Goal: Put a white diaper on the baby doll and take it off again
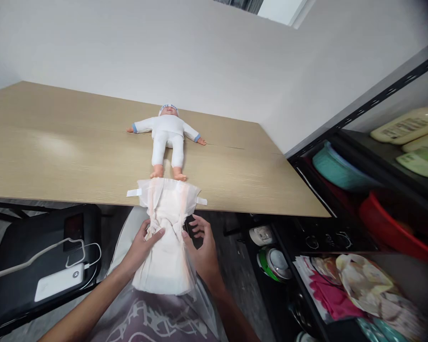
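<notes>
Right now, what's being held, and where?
The diaper: the left hand holds its left edge, around the middle; the right hand, open, touches the opposite edge.

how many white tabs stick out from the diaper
2. One white tab sticks out on the left of the diaper, the other tab on its right, both at the end over the table.

White wall [121, 47] is rising behind the tabletop [74, 152]; black shelving [381, 156] is flanking its right; black seat [32, 232] is standing front-left; grey floor [231, 266] is extending below.
</notes>
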The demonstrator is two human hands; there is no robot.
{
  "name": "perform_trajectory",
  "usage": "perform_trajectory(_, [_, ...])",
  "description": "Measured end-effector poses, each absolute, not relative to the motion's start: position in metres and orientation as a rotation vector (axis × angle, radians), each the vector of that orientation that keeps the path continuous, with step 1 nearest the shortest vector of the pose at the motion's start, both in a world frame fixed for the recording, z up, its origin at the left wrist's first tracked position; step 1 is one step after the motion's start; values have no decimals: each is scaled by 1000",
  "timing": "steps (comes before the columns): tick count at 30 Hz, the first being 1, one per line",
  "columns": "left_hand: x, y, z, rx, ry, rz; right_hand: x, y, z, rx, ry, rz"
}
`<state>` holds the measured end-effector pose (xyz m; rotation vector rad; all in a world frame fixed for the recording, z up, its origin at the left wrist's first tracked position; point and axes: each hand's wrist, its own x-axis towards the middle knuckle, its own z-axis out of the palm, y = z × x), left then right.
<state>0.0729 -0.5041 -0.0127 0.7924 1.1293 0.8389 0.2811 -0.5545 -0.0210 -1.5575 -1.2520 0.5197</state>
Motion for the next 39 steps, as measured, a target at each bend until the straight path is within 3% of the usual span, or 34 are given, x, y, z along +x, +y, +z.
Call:
perform_trajectory(7, [77, -503, -11, 805, 1142, 793, 269, -491, 21, -1479, -1815, 295])
perform_trajectory(15, [29, -498, 1, 1303, 1082, 532, 251, -405, -10, -1588, -2192, 344])
perform_trajectory(19, [-2, -440, 42, 1769, 1014, 362, 252, -405, -15, -1591, -2185, 311])
perform_trajectory(24, [24, -320, 68, 2502, 1170, 707, 250, -407, -13, -1572, -2161, 318])
perform_trajectory(28, [64, -243, 63, 2948, 904, 374, 251, -407, -12, -1553, -2138, 342])
perform_trajectory(32, [93, -207, 59, 3035, 427, 149, 251, -407, -14, -1541, -2116, 348])
perform_trajectory(39, [122, -187, 51, 2947, 225, 310, 252, -408, -13, -1521, -2094, 391])
